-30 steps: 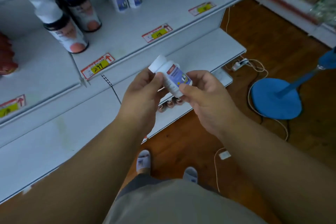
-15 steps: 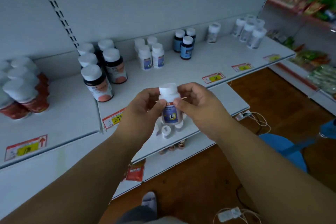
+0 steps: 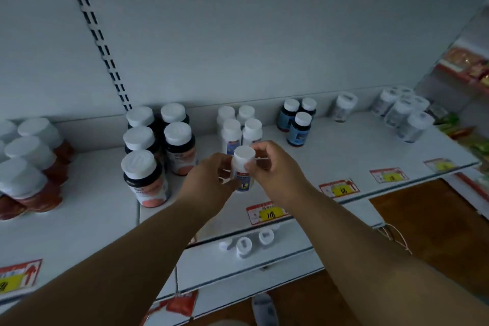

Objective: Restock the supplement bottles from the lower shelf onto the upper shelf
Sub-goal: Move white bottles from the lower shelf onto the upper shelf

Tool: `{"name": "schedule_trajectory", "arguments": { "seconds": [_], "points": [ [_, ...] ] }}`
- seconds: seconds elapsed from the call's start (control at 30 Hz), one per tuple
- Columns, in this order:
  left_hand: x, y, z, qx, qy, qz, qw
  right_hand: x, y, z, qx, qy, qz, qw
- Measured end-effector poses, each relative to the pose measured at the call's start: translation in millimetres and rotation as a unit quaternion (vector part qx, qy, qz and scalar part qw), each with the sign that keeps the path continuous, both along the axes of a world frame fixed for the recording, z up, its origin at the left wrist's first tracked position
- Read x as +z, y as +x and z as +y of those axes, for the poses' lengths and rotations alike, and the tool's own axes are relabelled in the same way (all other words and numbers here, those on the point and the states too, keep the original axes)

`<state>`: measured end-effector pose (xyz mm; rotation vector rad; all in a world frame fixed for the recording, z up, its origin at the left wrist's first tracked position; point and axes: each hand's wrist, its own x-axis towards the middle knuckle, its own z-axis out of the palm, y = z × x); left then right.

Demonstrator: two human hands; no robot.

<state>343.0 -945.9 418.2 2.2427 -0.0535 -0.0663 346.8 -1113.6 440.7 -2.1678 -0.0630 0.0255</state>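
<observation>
Nearest to us, on the lower shelf (image 3: 211, 267), a few small white-capped bottles (image 3: 244, 245) wait to be moved up. Above them our two forearms reach forward to the upper shelf (image 3: 330, 167), just behind its front edge and a red-and-yellow price tag (image 3: 267, 213).

Our left hand (image 3: 209, 180) and right hand (image 3: 275, 167) together hold one white bottle (image 3: 243, 169) with a blue label, upright. The left fingers (image 3: 225, 167) curl round its body; the right fingers (image 3: 250, 165) pinch it just under the cap. Whether its base already touches the shelf we cannot tell (our hands hide it).

To do this well, we judge, we should lower it straight down in front of the matching white bottles (image 3: 239, 130) just behind, label forward, and let go only once it stands steady.

Farther back stand larger dark bottles (image 3: 158, 145) on the left and blue ones (image 3: 297, 122) on the right.
</observation>
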Motion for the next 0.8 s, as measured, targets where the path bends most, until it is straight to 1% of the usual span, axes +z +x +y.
{"name": "schedule_trajectory", "arguments": {
  "seconds": [0.1, 0.2, 0.27, 0.37, 0.5, 0.6, 0.73, 0.8],
  "points": [
    [-12, 17, -8, 0.043, 0.022, 0.000, 0.999, -16, 29, -4, 0.040, -0.022, -0.012, 0.999],
    [-17, 27, -18, 0.093, 0.017, 0.008, 0.996, -24, 50, -8, 0.069, -0.076, -0.049, 0.993],
    [-17, 35, -24, 0.116, 0.015, 0.005, 0.993, -27, 61, -12, 0.077, -0.095, -0.067, 0.990],
    [-14, 44, -32, 0.138, 0.024, 0.009, 0.990, -31, 73, -16, 0.080, -0.080, -0.070, 0.991],
    [-15, 36, -36, 0.179, 0.034, 0.008, 0.983, -35, 73, -19, 0.070, -0.064, -0.074, 0.993],
    [-17, 20, -33, 0.162, 0.030, 0.004, 0.986, -33, 62, -18, 0.046, -0.059, -0.076, 0.994],
    [-11, -1, -20, 0.093, 0.028, -0.030, 0.995, -29, 33, -10, -0.003, -0.068, -0.087, 0.994],
    [-7, -14, -7, 0.049, 0.032, -0.056, 0.997, -25, 13, 1, -0.022, -0.078, -0.110, 0.991]
  ]
}}
